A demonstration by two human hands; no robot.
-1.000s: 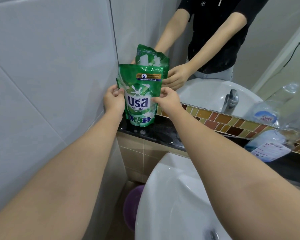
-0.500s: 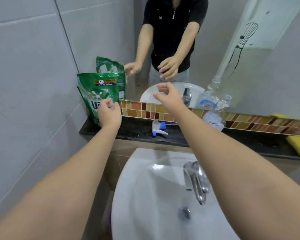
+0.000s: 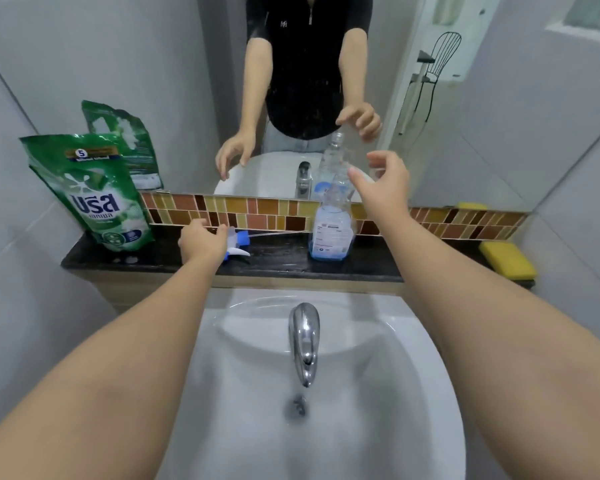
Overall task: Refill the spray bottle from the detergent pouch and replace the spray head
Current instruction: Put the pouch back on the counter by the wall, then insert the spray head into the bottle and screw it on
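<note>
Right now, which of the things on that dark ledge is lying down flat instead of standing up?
The blue-and-white spray head, lying flat by the left hand. The green pouch and clear bottle stand upright.

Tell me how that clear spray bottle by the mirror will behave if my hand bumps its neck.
The spray bottle would probably tip easily: it is tall and narrow, with blue liquid only near its base. It likely feels light and its thin clear walls may flex. The right hand is open beside its neck.
</note>
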